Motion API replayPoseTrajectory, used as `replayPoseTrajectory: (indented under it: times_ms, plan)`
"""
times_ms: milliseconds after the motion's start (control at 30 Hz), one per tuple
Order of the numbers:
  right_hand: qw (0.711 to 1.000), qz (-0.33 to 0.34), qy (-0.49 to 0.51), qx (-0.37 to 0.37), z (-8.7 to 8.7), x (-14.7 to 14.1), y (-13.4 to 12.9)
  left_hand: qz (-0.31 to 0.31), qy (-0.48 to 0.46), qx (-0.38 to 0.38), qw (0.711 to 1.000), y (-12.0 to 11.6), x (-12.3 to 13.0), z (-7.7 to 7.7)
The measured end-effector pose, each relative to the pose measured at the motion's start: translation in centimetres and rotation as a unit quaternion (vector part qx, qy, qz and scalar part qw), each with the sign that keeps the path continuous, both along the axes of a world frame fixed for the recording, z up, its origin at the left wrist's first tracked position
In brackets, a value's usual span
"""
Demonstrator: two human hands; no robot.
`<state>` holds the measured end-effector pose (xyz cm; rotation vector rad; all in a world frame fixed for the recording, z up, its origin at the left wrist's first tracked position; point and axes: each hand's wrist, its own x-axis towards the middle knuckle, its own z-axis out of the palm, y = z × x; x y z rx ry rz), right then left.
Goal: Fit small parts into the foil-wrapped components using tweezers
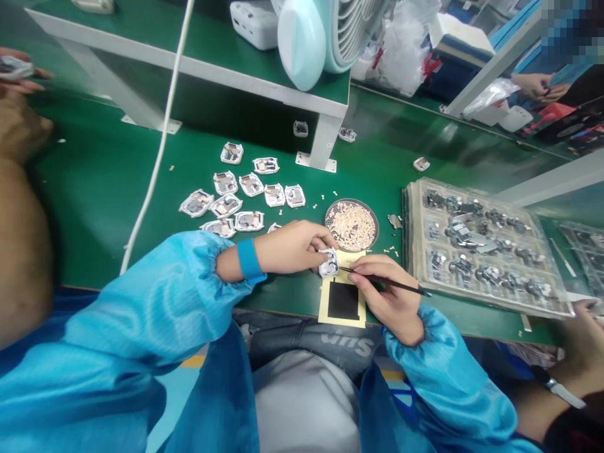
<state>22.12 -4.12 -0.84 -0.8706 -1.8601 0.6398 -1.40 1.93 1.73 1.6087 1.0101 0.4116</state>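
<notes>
Small white square casing [328,262], pinched by left hand [292,246], right hand [389,290] gripping tweezers [384,283]

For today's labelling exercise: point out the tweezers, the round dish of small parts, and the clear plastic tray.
tweezers [384,283], head view, mid-shaft.
round dish of small parts [374,216], head view, right rim.
clear plastic tray [409,239], head view, left wall.

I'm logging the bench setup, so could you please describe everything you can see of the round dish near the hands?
The dish is small, round and shallow, with a thin dark rim that looks like metal. It is filled almost to the rim with tiny pale beige pieces, a few of which lie scattered on the green bench around it. It sits flat, just beyond the left hand, beside the clear tray. No hand touches it.
</notes>
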Motion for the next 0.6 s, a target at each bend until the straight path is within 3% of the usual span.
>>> replayPoseTrajectory:
  times_ms: [267,367,433,533,600]
  plan:
    - [0.979,0.015,0.098,-0.179,0.0,0.6,0.4,-0.018,-0.036,-0.031,0.999,0.3,-0.2,-0.7]
    - [0.97,0.022,0.112,-0.215,0.0,1.0,0.1,-0.02,-0.047,-0.041,0.998,0.3,-0.3,-0.8]
    - [0.967,0.031,0.127,-0.217,0.7,1.5,-0.4,-0.017,-0.044,-0.047,0.998,0.3,-0.2,-0.7]
    - [0.973,0.026,0.143,-0.178,3.0,3.2,-1.0,-0.012,-0.042,-0.054,0.998,0.3,-0.1,-0.1]
    - [0.982,-0.043,0.14,-0.118,5.1,5.2,-0.8,0.002,-0.056,-0.051,0.997,0.2,0.0,0.3]
